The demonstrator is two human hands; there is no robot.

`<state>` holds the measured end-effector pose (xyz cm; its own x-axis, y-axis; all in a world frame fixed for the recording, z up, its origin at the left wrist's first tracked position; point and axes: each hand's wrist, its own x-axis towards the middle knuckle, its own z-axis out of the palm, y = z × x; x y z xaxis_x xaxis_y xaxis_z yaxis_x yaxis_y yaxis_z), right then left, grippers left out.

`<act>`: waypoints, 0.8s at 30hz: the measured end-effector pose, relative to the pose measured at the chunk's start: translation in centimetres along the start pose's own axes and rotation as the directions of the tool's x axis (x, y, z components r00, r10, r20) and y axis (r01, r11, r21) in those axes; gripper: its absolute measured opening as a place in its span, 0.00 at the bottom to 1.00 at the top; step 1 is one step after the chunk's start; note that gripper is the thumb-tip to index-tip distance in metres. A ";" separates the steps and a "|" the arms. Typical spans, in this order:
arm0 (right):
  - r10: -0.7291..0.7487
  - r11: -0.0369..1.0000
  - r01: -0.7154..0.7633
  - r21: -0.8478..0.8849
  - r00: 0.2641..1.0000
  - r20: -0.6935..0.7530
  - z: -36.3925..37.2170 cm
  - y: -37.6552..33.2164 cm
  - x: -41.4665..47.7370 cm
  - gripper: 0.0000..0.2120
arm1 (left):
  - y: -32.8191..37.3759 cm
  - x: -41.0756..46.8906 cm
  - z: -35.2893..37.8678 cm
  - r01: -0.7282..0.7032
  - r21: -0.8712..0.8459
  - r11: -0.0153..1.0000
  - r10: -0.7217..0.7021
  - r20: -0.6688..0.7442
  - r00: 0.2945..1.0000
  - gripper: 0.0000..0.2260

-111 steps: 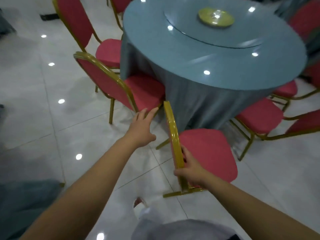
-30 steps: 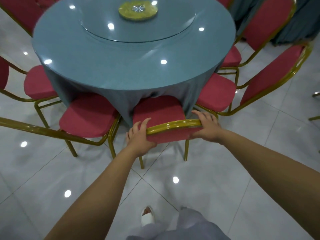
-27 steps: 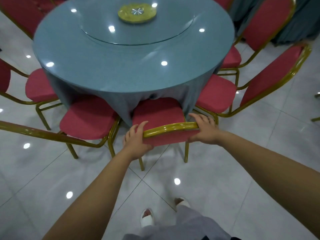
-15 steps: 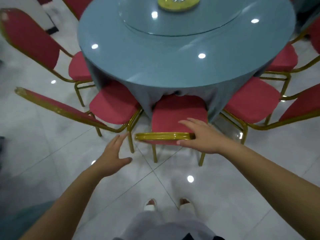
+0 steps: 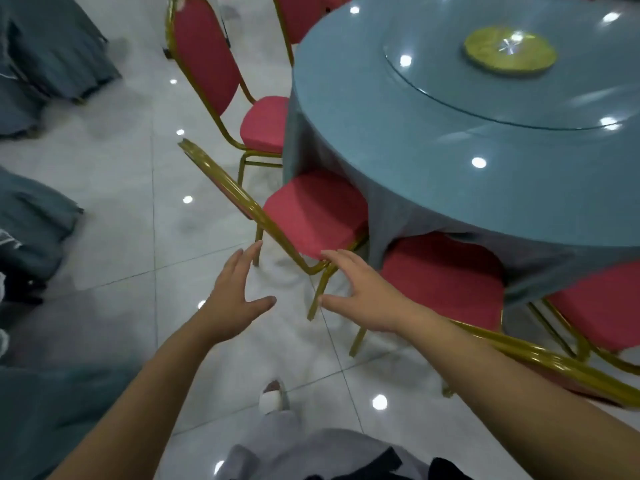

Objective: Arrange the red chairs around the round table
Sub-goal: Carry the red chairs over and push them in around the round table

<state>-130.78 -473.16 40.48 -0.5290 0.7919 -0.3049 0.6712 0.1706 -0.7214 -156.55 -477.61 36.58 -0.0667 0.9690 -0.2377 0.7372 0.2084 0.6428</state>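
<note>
Now both hands splayed, holding nothing: left hand (image 5: 235, 294) just left of the gold back rail (image 5: 242, 199) of the red chair (image 5: 311, 216), right hand (image 5: 362, 294) at its near end, seat tucked against round table (image 5: 433, 140)

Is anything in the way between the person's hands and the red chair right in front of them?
Nothing visible. The left hand and right hand are open, close to the chair's gold back rail; only floor tiles show in the gap.
</note>
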 end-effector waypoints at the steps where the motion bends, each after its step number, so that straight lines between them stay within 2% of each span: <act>1: 0.007 1.000 -0.007 0.024 1.000 -0.015 0.7 -1.4 1.6 0.39 | -1.4 0.7 -1.7 -0.009 -0.023 1.000 0.009 -0.006 1.000 0.41; 5: 0.063 0.997 -0.059 0.054 0.995 -0.073 2.2 -7.0 8.5 0.42 | -6.1 3.9 -8.7 -0.020 -0.067 0.998 0.022 0.022 1.000 0.42; 10: 0.119 0.989 -0.100 0.112 0.977 -0.180 2.0 -12.1 17.1 0.45 | -9.2 10.5 -16.1 -0.080 -0.001 0.997 0.080 0.008 0.997 0.43; 16: 0.218 0.976 -0.217 0.021 0.972 -0.091 2.9 -13.0 26.4 0.48 | -11.8 19.4 -21.1 -0.101 0.064 0.993 0.099 0.025 0.995 0.45; 18: 0.257 0.966 -0.257 0.020 0.963 -0.081 3.6 -13.0 29.8 0.44 | -12.8 22.9 -22.1 -0.125 0.124 0.984 0.117 0.067 0.991 0.45; 21: 0.292 0.956 -0.291 0.030 0.955 -0.056 4.8 -12.7 34.4 0.30 | -13.9 29.0 -23.8 -0.147 0.240 0.960 0.115 0.141 0.983 0.45; 24: 0.293 0.953 -0.288 0.097 0.955 -0.048 5.5 -12.8 36.5 0.33 | -15.0 34.8 -25.5 -0.251 0.384 0.889 0.134 0.307 0.942 0.40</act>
<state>-161.54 -449.66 35.22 -0.2835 0.8342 -0.4731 0.7412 -0.1225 -0.6601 -187.02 -443.63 37.22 0.2419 0.9004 -0.3616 0.9299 -0.1088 0.3513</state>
